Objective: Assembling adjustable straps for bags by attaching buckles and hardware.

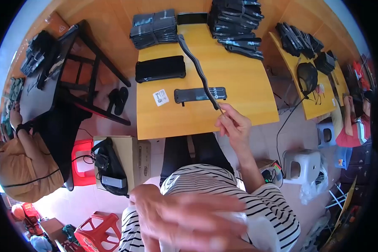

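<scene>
Right hand (233, 124) pinches black strap (197, 67) over wooden table (248, 92); left hand (189, 218) blurred, apparently empty.

Strap (199, 69) on table (243, 90), behind hand (234, 124)

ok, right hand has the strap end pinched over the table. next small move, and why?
Probably lower the long dark strap flat onto the table. The right hand pinches only its near end, so the rest arcs across the flat dark piece toward the stacks. The left hand is blurred, close to the camera and far from the strap, so it gives no support.

left hand (189, 220) blurred, fingers indistinct
</scene>
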The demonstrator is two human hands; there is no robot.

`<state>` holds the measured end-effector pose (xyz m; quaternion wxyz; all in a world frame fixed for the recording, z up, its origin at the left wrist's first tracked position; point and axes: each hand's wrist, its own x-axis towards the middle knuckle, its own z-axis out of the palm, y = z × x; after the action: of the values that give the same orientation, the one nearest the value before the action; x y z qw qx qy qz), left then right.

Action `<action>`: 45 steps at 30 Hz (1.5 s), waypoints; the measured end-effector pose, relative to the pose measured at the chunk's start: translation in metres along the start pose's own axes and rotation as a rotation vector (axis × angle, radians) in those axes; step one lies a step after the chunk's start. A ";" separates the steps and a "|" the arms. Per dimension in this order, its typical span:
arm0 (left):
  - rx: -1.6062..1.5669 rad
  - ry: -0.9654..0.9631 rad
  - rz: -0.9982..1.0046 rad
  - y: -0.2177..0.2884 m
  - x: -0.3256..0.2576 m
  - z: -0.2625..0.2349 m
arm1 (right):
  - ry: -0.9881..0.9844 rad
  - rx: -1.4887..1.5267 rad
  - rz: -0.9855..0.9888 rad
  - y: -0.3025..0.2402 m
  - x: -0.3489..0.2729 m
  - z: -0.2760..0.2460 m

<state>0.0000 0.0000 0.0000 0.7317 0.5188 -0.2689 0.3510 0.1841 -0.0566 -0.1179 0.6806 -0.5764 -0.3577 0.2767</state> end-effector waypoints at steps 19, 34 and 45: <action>-0.284 -0.009 0.042 0.009 0.024 0.019 | 0.000 0.096 0.059 0.004 -0.008 0.016; -0.192 0.002 0.268 0.000 0.023 0.020 | -0.001 0.115 0.099 0.009 -0.011 0.017; -0.155 0.046 0.248 0.001 0.019 0.021 | -0.013 0.101 0.093 0.010 -0.010 0.018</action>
<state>0.0103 -0.0157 0.0212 0.7267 0.4153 -0.3403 0.4285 0.1644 -0.0522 -0.1280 0.6928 -0.5556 -0.3205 0.3295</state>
